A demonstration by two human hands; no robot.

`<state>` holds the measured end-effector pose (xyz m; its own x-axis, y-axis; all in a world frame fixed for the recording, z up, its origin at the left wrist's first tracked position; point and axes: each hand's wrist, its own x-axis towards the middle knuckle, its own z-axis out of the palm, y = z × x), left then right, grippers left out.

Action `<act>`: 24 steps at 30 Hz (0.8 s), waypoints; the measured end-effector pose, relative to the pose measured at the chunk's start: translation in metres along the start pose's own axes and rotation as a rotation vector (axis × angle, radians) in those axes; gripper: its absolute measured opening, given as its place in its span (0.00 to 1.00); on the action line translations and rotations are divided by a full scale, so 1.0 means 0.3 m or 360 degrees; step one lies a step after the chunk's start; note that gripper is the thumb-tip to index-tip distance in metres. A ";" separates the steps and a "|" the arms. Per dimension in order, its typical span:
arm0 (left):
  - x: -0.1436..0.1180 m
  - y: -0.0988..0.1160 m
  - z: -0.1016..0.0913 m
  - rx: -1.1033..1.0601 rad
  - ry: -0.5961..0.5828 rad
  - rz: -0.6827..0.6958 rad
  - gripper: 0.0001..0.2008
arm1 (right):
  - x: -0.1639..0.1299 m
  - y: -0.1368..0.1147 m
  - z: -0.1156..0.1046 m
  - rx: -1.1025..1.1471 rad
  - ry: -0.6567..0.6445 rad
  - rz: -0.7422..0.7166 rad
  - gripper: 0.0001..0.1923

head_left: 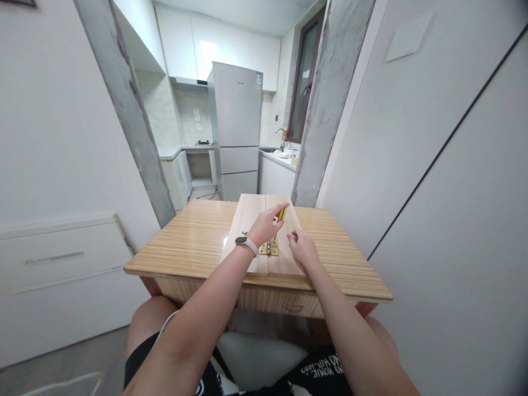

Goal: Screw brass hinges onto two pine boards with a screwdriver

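Observation:
My left hand (267, 224) reaches over two light wooden boards with its thumb and fingers around a small yellow piece (282, 213) with dark stripes, perhaps a handle; its exact kind is too small to tell. Just below that hand a brass hinge (269, 247) lies open across the seam between the left board (249, 210) and the right board (284, 264). My right hand (303, 247) rests over the right board, to the right of the hinge. Its fingers are curled together, and anything between them is hidden. Small metal bits (245, 234) lie by my left wrist.
The boards lie on a striped wooden table (198, 236) with a drawer (272, 303) at its front. Concrete-edged walls flank the table. A refrigerator (238, 110), white cabinets (177, 41) and a sink counter (278, 160) stand beyond it.

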<state>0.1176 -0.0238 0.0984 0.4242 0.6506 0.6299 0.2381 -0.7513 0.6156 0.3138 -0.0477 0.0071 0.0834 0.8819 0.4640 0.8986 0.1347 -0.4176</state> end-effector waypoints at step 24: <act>0.032 -0.002 0.014 0.0006 0.0154 0.0022 0.21 | -0.006 -0.008 0.001 -0.0057 -0.0011 -0.0021 0.11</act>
<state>0.1252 -0.0176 0.1020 0.3413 0.6479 0.6810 0.2364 -0.7604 0.6049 0.3113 -0.0496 0.0071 0.0688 0.8832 0.4639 0.9144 0.1300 -0.3833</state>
